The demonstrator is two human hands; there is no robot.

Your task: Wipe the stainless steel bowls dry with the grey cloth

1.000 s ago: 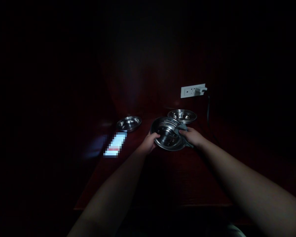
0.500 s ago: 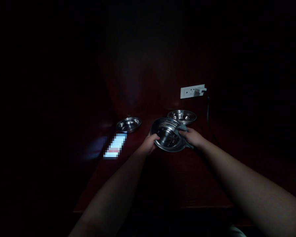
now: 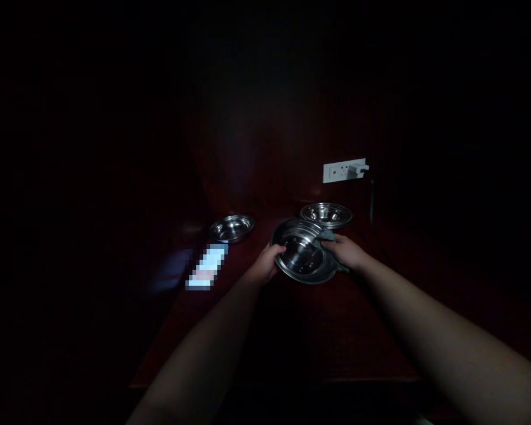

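In a very dark room I hold a shiny steel bowl point(image 3: 301, 252) tilted toward me above a dark red table point(image 3: 292, 330). My left hand point(image 3: 266, 264) grips the bowl's left rim, thumb over the edge. My right hand point(image 3: 346, 252) is closed on a grey cloth point(image 3: 328, 236), which it presses against the bowl's right rim. A second steel bowl point(image 3: 326, 214) stands just behind the held one. A third steel bowl point(image 3: 232, 228) rests on the table to the left.
A lit phone screen point(image 3: 206, 269) lies on the table left of my left hand. A white wall socket point(image 3: 343, 170) with a plug and a dark cable point(image 3: 371, 203) sits behind the bowls. The rest is too dark to make out.
The view has shifted slightly, so everything sits a little lower in the picture. Both hands keep their grip; the bowl has barely moved.
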